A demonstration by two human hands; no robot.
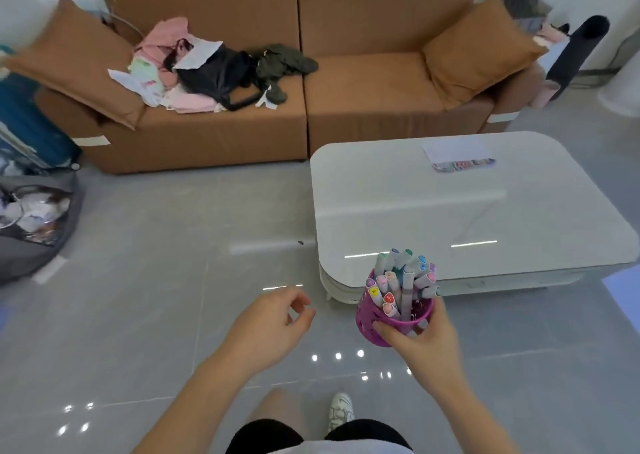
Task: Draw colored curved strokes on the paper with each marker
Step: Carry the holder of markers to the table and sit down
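Note:
My right hand [420,341] grips a purple mesh cup [372,325] from below and behind, held in the air over the floor just off the near corner of the white table [398,211]. Several grey markers [403,278] with coloured caps stand in the cup. My left hand [277,322] hangs to the left of the cup, fingers loosely curled, holding nothing. A white sheet of paper [455,150] lies at the table's far side, with a row of coloured strokes [464,165] along its near edge.
A brown sofa [363,83] with cushions, clothes and a black bag [221,72] stands behind the table. A blue suitcase [27,124] and a grey bag [31,225] sit at the left. Glossy grey floor lies between; my shoe [341,412] shows below.

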